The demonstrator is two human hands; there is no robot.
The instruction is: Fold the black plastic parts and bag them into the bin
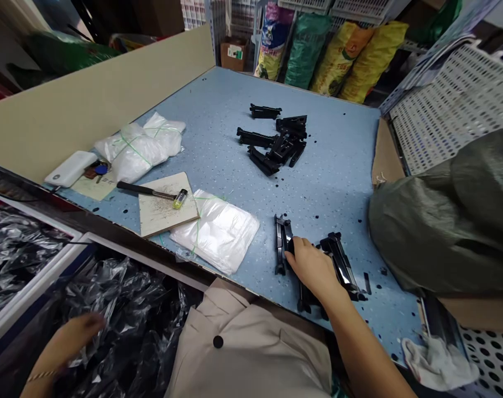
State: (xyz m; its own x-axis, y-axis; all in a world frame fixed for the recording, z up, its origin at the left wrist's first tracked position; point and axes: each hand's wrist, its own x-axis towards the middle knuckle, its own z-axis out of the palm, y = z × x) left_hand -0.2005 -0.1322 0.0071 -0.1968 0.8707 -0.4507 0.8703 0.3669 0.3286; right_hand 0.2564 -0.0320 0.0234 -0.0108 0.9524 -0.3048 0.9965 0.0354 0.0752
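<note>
My right hand (pixel 313 266) is on the blue tabletop, its fingers closed around a black plastic part (pixel 283 243) lying near the front edge. Beside and partly under that hand are more black plastic parts (pixel 340 262). My left hand (pixel 73 338) hovers over a bin of black items in clear plastic bags (pixel 131 320); motion smears its fingers, so I cannot see whether they hold anything. Farther back on the table lies a loose pile of similar black parts (pixel 280 145).
Left on the table are a mallet (pixel 158 192) on a board (pixel 168 213), a stack of clear plastic bags (pixel 222 232), tied bag bundles (pixel 131 149) and a white device (pixel 71 168). A dark green sack (pixel 446 221) and a white glove (pixel 438 362) are at right.
</note>
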